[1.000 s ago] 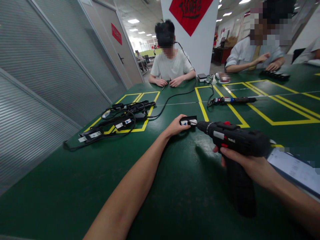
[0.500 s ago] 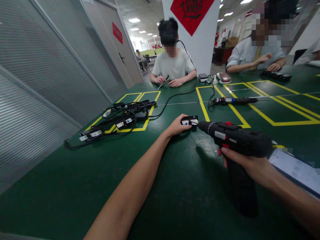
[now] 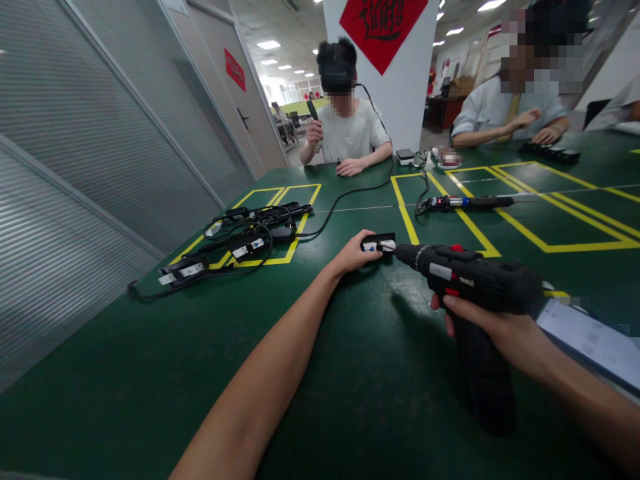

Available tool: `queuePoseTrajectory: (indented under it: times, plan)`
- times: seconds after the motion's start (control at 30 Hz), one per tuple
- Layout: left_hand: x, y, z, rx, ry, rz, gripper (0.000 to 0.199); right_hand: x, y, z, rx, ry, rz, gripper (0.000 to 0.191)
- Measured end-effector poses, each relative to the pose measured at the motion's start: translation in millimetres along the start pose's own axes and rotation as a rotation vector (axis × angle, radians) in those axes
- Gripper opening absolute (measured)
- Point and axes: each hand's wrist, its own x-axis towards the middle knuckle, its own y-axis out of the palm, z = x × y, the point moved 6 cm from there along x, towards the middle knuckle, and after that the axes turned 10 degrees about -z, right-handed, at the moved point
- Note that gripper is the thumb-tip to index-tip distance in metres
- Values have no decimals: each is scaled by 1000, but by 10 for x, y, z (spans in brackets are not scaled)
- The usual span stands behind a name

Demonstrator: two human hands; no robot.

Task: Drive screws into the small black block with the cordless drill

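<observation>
A small black-and-white block [image 3: 385, 245] sits at the fingertips of the left hand [image 3: 351, 253], pinched between thumb and fingers, just beside the tip of the black drill [image 3: 480, 277]. The left arm stretches forward over the green table [image 3: 360, 373]; the right hand [image 3: 495, 328] wraps the drill's handle. Since half a second ago, the person opposite [image 3: 350, 130] has lifted a dark-handled tool [image 3: 313, 110] off the table.

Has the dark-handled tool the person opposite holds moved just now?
Yes, upward: in the picture, the dark-handled tool is higher and nearer the door handle.
</observation>
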Motion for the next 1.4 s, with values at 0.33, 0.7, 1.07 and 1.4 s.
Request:
queuePoseTrajectory:
  times: [0.33, 0.7, 1.07, 1.4]
  plan:
    - [1, 5, 24, 23, 10, -32, 49, 11, 4, -43, -10, 29, -25, 24]
    - [3, 15, 34, 22, 11, -29, 46, -6, 6, -3, -5, 0, -32, 20]
    - [9, 24, 1, 24, -44, -39, 42, -46, 17, 44, -20, -16, -63, 18]
    - [18, 31, 8, 8, -29, -55, 39, -17, 21, 12, -38, -62, -54, 16]
